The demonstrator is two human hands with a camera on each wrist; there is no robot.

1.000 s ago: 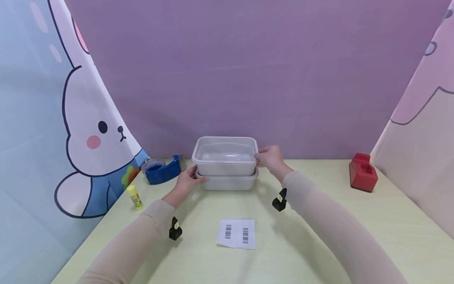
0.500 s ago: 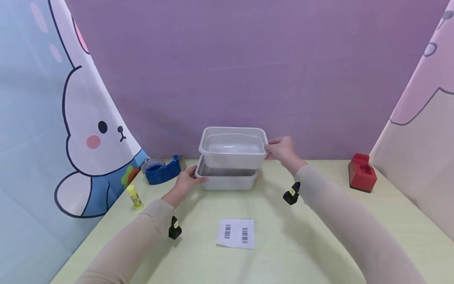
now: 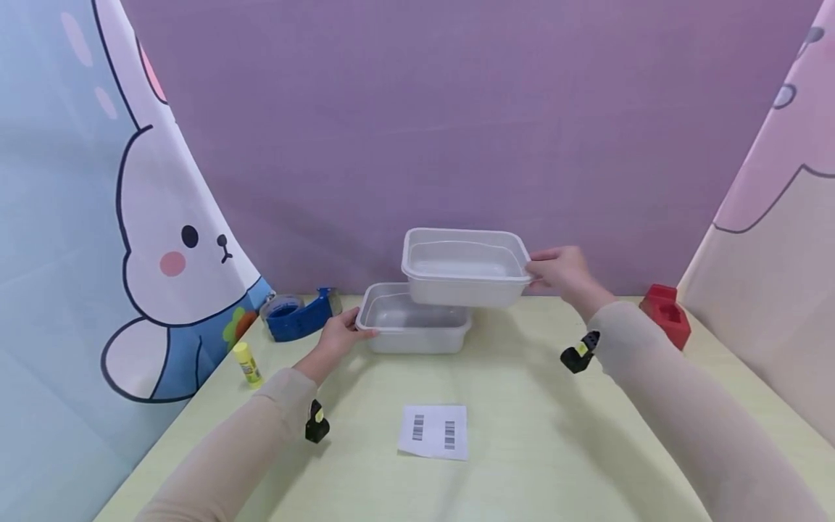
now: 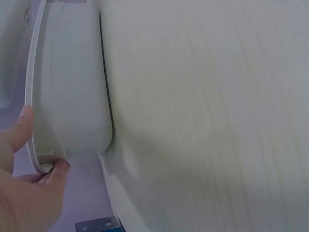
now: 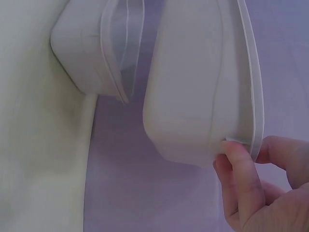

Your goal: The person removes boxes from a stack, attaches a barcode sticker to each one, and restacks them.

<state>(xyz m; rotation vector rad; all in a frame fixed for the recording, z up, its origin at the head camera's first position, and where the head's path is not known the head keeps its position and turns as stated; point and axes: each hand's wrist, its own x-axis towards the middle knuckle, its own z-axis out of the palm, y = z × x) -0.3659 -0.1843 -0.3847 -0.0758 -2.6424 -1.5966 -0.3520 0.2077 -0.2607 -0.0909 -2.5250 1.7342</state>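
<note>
Two white plastic containers are in view. The lower container [image 3: 417, 339] stands on the table, and my left hand [image 3: 335, 339] pinches its left rim at the corner. In the left wrist view, the thumb lies over the rim and the fingers sit beneath it. My right hand [image 3: 566, 274] grips the right rim of the upper container [image 3: 466, 291], which hangs in the air above and to the right of the lower one. From the right wrist view, a gap shows between the held container [image 5: 193, 87] and the other container [image 5: 84, 46].
A sheet with two barcodes [image 3: 433, 432] lies at the front middle of the table. At the left are a blue tape dispenser [image 3: 301, 320] and a yellow glue stick [image 3: 248, 365]. A red object [image 3: 667, 313] sits at the right, partly behind the right sleeve.
The upper container has been lifted off the lower one and carried to the right by my right hand. My left hand stays at the lower container's rim.
</note>
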